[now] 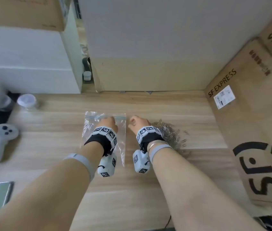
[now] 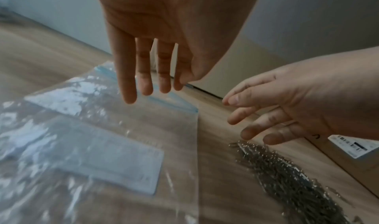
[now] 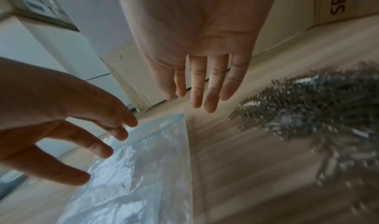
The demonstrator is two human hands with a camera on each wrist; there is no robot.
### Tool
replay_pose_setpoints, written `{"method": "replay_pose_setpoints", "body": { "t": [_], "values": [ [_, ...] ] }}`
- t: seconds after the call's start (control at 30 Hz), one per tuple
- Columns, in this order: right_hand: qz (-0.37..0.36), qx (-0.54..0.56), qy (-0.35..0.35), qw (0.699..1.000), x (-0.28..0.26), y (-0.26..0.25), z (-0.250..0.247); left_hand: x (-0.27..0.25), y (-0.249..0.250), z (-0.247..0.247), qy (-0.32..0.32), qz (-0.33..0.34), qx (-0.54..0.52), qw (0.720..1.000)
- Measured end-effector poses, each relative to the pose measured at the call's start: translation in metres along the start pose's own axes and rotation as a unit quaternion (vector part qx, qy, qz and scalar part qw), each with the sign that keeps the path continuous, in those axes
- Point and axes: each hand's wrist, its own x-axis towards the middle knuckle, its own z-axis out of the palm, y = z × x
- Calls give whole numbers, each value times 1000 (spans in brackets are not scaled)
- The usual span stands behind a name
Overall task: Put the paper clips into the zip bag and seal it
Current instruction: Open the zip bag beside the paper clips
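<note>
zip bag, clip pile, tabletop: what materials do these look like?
Zip bag: thin clear plastic film, glossy; it crinkles, glares, and the table shows through. Blue zip strip along its far edge.
Paper clips: likely bare steel wire, silvery with bright glints; blur hides any coating.
Table: light wood-grain surface, matte; solid wood or laminate cannot be told.

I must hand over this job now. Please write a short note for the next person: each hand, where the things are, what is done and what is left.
Left hand: open, fingers straight, over the zip end of the bag, holding nothing.
Right hand: open, empty, between the bag and the clips.
Bag: flat on the table, no clips seen inside.
Clips: one pile right of the bag.
Done: nothing yet.
Left: open bag, put clips in, seal.
</note>
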Motion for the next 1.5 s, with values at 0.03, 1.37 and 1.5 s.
{"method": "replay_pose_setpoints", "body": {
  "t": [0.03, 1.37, 1.5],
  "values": [
    [10, 12, -12, 1000, 2, 1, 6, 0, -3, 2, -13, -10, 5, 1000],
    [46, 147, -153, 976, 13, 53, -8, 4, 0, 24, -65, 213, 72, 972],
    [31, 102, -161, 981, 17, 45, 4, -7, -4, 20, -68, 240, 27, 968]
  ]
}}
